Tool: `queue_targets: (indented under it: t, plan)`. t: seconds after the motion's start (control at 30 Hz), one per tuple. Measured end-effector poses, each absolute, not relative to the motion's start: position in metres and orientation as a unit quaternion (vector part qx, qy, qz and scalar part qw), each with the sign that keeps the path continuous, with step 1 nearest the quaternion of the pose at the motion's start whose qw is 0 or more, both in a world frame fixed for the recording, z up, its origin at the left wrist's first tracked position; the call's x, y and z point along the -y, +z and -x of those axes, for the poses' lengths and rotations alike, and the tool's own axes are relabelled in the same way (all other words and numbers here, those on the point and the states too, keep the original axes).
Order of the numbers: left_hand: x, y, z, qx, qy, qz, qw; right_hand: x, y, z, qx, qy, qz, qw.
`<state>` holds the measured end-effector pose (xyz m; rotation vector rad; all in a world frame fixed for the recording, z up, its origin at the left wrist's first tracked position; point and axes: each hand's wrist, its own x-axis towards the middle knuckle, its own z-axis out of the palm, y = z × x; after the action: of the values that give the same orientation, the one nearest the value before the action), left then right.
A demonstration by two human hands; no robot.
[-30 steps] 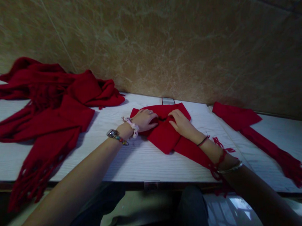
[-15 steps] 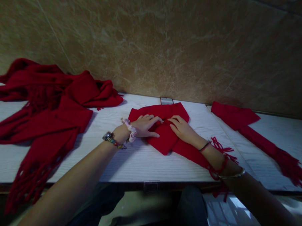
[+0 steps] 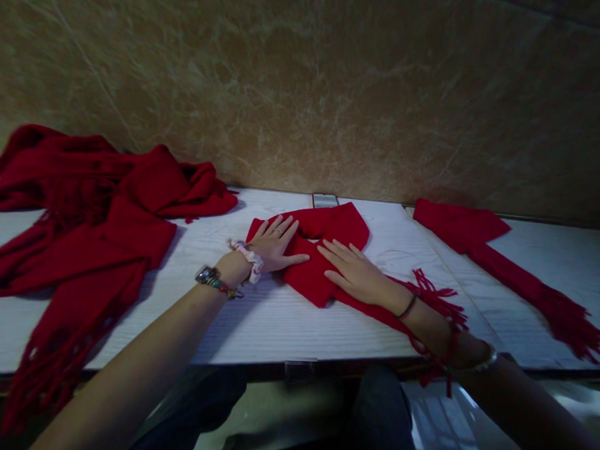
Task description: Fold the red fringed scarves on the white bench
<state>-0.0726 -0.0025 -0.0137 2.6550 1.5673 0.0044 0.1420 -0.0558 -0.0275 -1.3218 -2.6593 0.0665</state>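
Observation:
A red scarf lies folded in a loop in front of me, its ends crossed and its fringe trailing to the right under my forearm. My left hand rests flat on the loop's left side, fingers spread. On the crossed part, my right hand lies palm down with its fingers stretched out. Neither hand grips the cloth. A small gap in the loop shows the white table between my hands.
Several rumpled red scarves are heaped on the left, fringe hanging over the front edge. Another folded red scarf lies on the right. A small flat grey object sits by the marbled wall. The white table ends close to my knees.
My fingers were bent at the scarf's middle, near each other. Now both hands lie flatter with fingers stretched, and they are a little farther apart.

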Motion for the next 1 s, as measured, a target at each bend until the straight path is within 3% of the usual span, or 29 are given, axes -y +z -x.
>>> queue_targets:
  t: [0.3,0.5,0.77,1.0]
  plan:
    - [0.016,-0.005,0.064,-0.489,-0.053,-0.866,0.095,0.053,-0.03,-0.14,0.885,0.025,0.452,0.107]
    - [-0.005,-0.01,0.075,-0.442,0.087,-0.893,0.02,0.016,-0.009,-0.144,0.861,0.0,0.483,0.158]
    - [-0.015,0.0,0.083,-0.391,-0.026,-0.918,0.05,-0.005,-0.022,-0.145,0.903,-0.051,0.419,0.08]
    - [-0.019,0.001,0.086,-0.367,0.033,-0.929,-0.004,0.0,-0.02,-0.151,0.893,-0.037,0.437,0.099]
